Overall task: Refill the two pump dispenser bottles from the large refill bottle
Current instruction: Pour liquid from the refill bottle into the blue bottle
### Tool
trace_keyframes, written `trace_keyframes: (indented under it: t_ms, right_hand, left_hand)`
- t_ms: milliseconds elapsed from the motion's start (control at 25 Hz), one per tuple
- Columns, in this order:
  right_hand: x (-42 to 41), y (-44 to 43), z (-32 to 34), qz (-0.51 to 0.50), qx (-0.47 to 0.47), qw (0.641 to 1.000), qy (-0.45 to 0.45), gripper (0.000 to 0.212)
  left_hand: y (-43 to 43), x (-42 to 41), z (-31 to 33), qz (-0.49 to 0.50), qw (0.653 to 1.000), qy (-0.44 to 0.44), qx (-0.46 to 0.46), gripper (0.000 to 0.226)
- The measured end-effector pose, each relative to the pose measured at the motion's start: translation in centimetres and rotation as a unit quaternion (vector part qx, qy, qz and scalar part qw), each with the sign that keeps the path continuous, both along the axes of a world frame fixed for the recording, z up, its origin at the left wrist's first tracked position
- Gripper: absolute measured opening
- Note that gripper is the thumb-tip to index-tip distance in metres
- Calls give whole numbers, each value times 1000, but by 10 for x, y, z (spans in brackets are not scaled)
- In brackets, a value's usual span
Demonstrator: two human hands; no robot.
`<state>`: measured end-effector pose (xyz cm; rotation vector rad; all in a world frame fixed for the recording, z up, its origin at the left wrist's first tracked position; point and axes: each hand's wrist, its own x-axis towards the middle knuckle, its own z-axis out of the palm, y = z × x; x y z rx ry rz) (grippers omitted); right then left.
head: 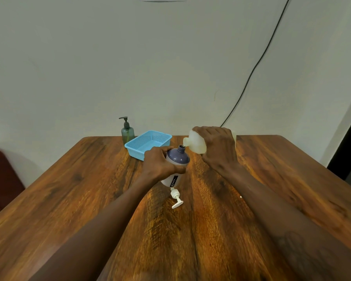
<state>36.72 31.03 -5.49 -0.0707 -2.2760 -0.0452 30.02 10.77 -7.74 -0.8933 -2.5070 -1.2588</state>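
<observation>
A white bottle with a dark blue shoulder (177, 159) stands open-necked on the wooden table (89, 179); my left hand (160, 162) grips its body from the left. My right hand (218, 148) holds the large translucent refill bottle (195, 141) tipped to the left, its spout right at the open neck. The white pump head (176, 197) lies on the table just in front of that bottle. A green pump dispenser bottle (127, 131) with its dark pump on stands at the table's far edge, left of the basket.
A light blue plastic basket (148, 143) sits at the far edge, just behind my left hand. A black cable (257, 63) runs down the wall behind the table. A dark red seat (2, 179) stands left of the table.
</observation>
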Motion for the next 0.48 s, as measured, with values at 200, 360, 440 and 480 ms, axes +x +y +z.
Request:
trace_keyframes:
  t_ms: [200, 360, 440, 480]
  right_hand:
    - [1, -1, 2, -4, 3, 1000, -4, 83]
    - [3, -1, 3, -3, 5, 1000, -2, 83]
    - [4, -1, 4, -4, 7, 1000, 0, 83]
    - [4, -1, 5, -4, 9, 1000, 0, 83]
  left_hand:
    - [0, 0, -2, -6, 1000, -4, -1, 61]
    - [0, 0, -2, -7, 1000, -3, -5, 60]
    - [0, 0, -3, -6, 1000, -2, -4, 60]
    - [-1, 0, -3, -5, 1000, -3, -5, 60]
